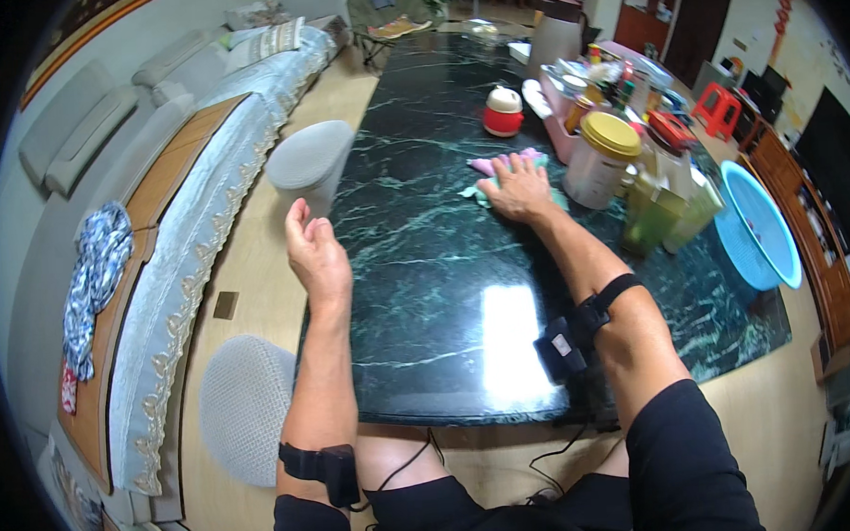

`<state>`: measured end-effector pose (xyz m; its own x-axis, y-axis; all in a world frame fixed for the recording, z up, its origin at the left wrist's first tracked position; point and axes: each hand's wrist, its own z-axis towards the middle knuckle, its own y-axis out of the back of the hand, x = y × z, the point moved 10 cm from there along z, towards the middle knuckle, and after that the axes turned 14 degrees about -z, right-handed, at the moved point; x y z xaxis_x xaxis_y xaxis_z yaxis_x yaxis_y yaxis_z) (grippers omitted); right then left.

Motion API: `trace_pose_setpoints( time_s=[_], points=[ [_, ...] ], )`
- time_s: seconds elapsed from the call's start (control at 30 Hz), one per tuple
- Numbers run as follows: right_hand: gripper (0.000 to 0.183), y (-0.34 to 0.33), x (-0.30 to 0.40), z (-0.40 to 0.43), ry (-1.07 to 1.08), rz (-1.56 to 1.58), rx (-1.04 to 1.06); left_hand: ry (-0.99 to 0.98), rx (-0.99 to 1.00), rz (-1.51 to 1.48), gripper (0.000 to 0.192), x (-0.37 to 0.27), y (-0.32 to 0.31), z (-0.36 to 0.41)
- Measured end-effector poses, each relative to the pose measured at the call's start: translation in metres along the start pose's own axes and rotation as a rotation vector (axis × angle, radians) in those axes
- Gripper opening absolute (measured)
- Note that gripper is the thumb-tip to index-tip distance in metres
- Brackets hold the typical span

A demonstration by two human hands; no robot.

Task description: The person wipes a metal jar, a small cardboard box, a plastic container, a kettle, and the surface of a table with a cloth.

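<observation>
My right hand [520, 190] presses down on a pink and mint-green cloth [480, 193], pinning it to the dark green marble tabletop [411, 280]. Its fingers are spread over the cloth, and part of the fabric is hidden beneath the palm. Just beyond it stands a small red container with a cream lid [503, 111]. To its right is a clear jar with a yellow lid [602, 159]. My left hand [318, 260] hovers by the table's left edge, empty, with its fingers loosely bent.
Green plastic containers [656, 210] and a pink organizer [558, 125] crowd the table's right side, near a blue plastic basket [758, 226]. A tall thermos jug [556, 35] stands farther back. Two grey stools [249, 412] flank the left edge, before a sofa [173, 279].
</observation>
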<state>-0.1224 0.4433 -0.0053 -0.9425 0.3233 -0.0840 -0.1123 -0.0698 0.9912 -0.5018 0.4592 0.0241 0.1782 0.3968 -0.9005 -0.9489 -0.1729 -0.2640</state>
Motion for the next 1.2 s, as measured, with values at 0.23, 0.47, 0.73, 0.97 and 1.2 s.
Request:
trace_pose_setpoints(
  time_s=[0.23, 0.47, 0.73, 0.97, 1.2],
  points=[
    [0.075, -0.003, 0.052, 0.044, 0.111, -0.025, -0.008, -0.155, -0.106, -0.035, 0.043, 0.003, 0.016, -0.003],
    [0.075, 0.001, 0.131, 0.063, 0.274, -0.01, -0.027, 0.12, -0.293, -0.301, 0.062, 0.031, 0.037, 0.004],
    [0.075, 0.011, 0.238, 0.044, 0.526, 0.006, -0.03, 0.178, -0.354, -0.347, 0.066, 0.035, 0.043, 0.002],
    [0.063, 0.023, 0.298, 0.002, 0.749, 0.014, -0.091, -0.049, -0.342, -0.191, 0.054, 0.005, 0.045, 0.006],
    [0.041, 0.026, 0.33, -0.059, 1.02, 0.106, -0.219, -0.219, -0.26, -0.13, 0.053, -0.023, 0.044, 0.008]
  ],
)
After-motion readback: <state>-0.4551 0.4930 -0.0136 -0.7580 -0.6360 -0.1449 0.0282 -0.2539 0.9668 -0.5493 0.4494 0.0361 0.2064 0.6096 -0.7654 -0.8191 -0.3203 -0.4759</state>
